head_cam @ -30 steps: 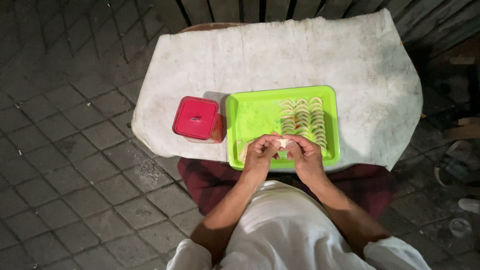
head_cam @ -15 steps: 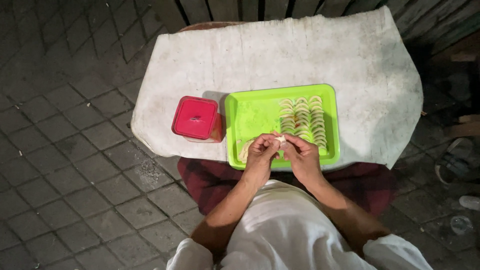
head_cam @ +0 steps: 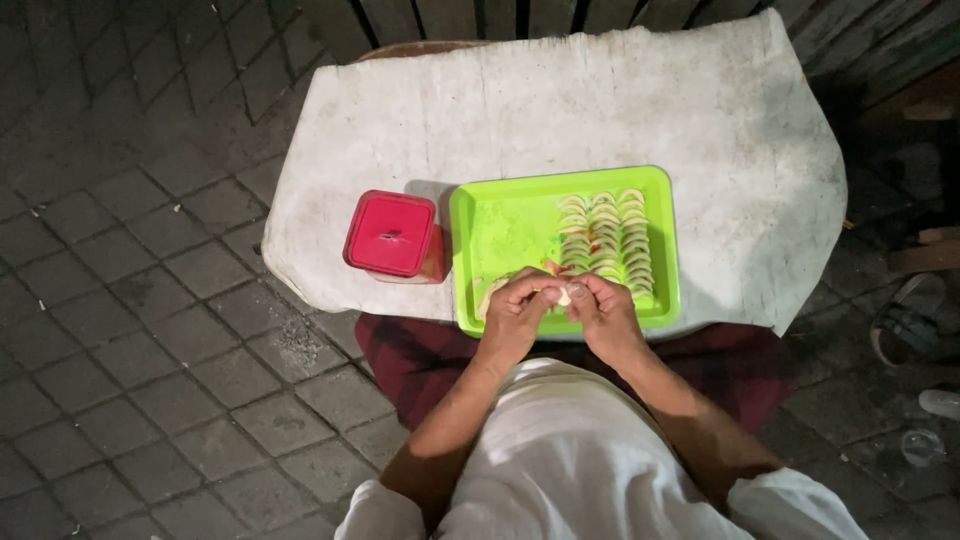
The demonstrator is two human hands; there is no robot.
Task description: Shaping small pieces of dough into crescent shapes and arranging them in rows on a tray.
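Both hands, your left hand (head_cam: 515,318) and right hand (head_cam: 605,318), pinch together on one pale dumpling (head_cam: 563,296) over the green tray's (head_cam: 510,225) 6 o'clock edge. Keep pleats even; finished rows (head_cam: 605,240) sit at 1 o'clock.

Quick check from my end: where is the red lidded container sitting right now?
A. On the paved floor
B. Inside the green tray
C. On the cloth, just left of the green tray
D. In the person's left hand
C: the red container stands on the white cloth against the left edge of the green tray, while both hands work over the tray's near edge.
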